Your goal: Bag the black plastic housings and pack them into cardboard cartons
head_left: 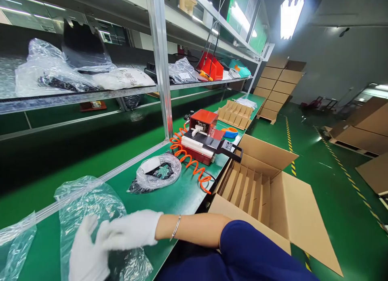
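1. The left hand, in a white glove, lies flat with the fingers spread on a clear plastic bag; it presses the bag but grips nothing.
2. The right hand, also gloved in white, reaches across from the right and rests on the same bag, fingers stretched out and not clenched, touching the left hand.
3. The bag lies on the green tabletop, at its near left part, close to the person.
4. A second plastic bag with dark content lies farther back on the tabletop, apart from the hands.
5. Behind it stands a red machine with an orange coiled hose.
6. An open carton with cardboard dividers stands just beside the tabletop edge, at the right.
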`<act>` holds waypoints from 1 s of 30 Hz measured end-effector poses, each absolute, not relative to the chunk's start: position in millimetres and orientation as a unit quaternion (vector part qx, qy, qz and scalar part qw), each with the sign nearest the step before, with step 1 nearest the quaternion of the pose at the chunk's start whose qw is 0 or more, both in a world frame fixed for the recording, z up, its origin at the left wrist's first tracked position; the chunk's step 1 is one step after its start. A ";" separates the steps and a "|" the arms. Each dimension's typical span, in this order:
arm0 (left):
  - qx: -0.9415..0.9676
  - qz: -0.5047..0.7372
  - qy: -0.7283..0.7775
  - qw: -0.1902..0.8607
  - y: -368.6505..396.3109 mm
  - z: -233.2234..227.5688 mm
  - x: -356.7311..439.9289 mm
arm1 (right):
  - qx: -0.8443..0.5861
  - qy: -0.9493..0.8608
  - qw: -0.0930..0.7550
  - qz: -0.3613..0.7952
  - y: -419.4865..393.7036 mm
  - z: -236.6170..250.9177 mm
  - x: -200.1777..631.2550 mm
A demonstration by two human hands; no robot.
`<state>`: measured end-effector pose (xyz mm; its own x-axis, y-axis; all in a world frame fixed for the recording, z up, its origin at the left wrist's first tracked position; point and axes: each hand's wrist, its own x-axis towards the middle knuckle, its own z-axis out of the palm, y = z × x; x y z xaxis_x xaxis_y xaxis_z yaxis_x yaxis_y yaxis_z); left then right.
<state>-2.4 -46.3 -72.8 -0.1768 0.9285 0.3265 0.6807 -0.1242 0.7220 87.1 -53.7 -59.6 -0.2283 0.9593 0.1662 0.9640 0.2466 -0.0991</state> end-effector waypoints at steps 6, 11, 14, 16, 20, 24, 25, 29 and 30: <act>0.780 0.399 0.481 0.028 -58.6 -80.9 40.3 | -0.546 -0.836 0.039 -0.036 -19.7 -38.2 146.9; 0.817 0.380 0.429 -0.062 -66.8 -98.5 57.1 | -0.532 -0.846 0.008 -0.021 3.2 -44.3 153.8; 0.803 0.368 0.468 -0.029 -63.4 -105.1 54.5 | -0.523 -0.852 0.001 -0.010 8.2 -55.4 146.5; 0.779 0.368 0.508 0.009 -61.1 -104.7 51.3 | -0.521 -0.854 -0.016 0.011 10.2 -61.3 141.3; 0.719 0.423 0.509 0.213 -66.8 -95.8 47.4 | -0.530 -0.848 -0.010 0.011 9.8 -63.4 134.1; 0.644 0.448 0.438 0.439 -83.6 -90.1 49.9 | -0.517 -0.847 0.119 -0.041 1.3 -57.4 131.4; 0.637 0.445 0.431 0.459 -87.2 -90.0 51.4 | -0.521 -0.841 0.140 -0.042 -1.2 -56.1 131.8; 0.661 0.401 0.430 0.467 -96.9 -91.1 60.0 | -0.549 -0.823 0.132 0.070 -12.0 -49.0 145.5; 0.683 0.376 0.416 0.467 -98.6 -91.1 62.2 | -0.553 -0.812 0.149 0.113 -15.5 -45.3 154.3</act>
<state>62.2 -98.6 -91.1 0.3710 0.9203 0.1240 0.2179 -0.2160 0.9517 154.3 -15.5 -45.3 -0.3438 0.9318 0.1166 0.8645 0.3626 -0.3480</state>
